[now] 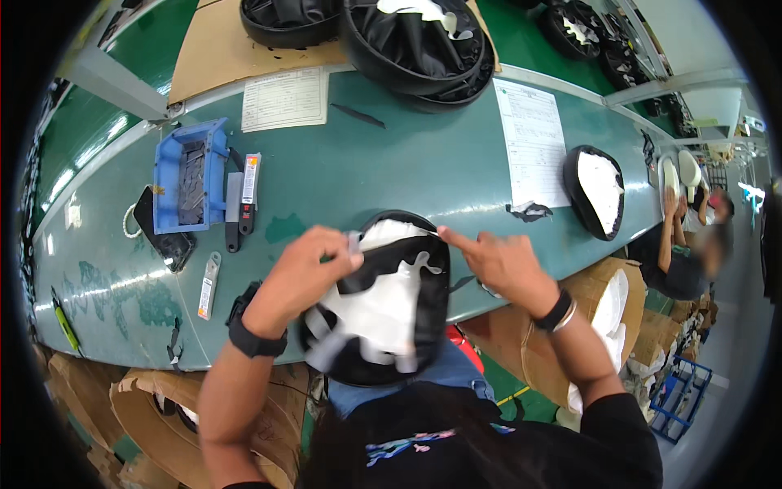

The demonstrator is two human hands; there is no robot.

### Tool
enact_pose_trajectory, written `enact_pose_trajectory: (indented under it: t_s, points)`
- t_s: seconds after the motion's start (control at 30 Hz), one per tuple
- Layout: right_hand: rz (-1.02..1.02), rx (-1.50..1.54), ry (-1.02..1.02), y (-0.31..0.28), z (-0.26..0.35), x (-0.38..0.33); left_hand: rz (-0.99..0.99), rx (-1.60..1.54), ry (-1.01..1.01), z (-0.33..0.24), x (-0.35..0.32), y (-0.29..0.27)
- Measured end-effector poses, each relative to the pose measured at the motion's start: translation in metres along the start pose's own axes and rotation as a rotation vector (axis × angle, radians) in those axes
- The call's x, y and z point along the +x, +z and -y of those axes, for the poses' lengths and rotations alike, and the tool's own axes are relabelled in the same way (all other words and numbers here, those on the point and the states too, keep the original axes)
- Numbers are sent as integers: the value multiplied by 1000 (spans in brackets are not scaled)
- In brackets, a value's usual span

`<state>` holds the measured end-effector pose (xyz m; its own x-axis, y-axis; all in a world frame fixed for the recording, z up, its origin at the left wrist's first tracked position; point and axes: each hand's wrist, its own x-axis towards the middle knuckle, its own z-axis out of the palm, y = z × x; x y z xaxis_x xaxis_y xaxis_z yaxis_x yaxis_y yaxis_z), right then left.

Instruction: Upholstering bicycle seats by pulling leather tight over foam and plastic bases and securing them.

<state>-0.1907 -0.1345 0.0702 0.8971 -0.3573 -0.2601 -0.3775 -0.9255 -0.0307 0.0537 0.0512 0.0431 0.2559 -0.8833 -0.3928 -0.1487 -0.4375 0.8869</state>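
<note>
A black oval cover with a soft, shiny rim rests tilted against my lap and the table's near edge. Ragged white lining fills its middle, partly smeared by motion. At the cover's far left rim, my left hand is closed, fingertips pinching the edge beside a pale strip. My right hand is at the far right rim, its index finger stretched onto the edge and its other fingers curled; its thumb is mostly hidden. Both wrists wear black bands.
Left on the green table are a blue bin of dark strips, cutter knives and a phone. Stacked black covers stand at the back, another at right. Cardboard boxes flank me. A co-worker sits far right.
</note>
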Motion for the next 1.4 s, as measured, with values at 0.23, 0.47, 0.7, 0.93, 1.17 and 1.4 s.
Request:
enact_pose_trajectory:
  t_s: [0.23,0.47,0.7,0.93,1.17,1.4]
  points:
    - [117,7,-352,-16,-4,44,-60,-253,482,-6,8,36]
    - [126,-69,-155,-1,-9,2,-488,-292,342,-20,-6,53]
    - [122,63,-180,-9,-19,18,-343,664,426,-9,59,97]
    - [241,153,-4,-4,-19,-38,-6,56,363,-37,23,42]
    - [199,253,117,14,-17,-97,-81,68,636,-58,-30,13]
    - [61,262,275,61,10,-158,66,-1299,606,10,-101,26]
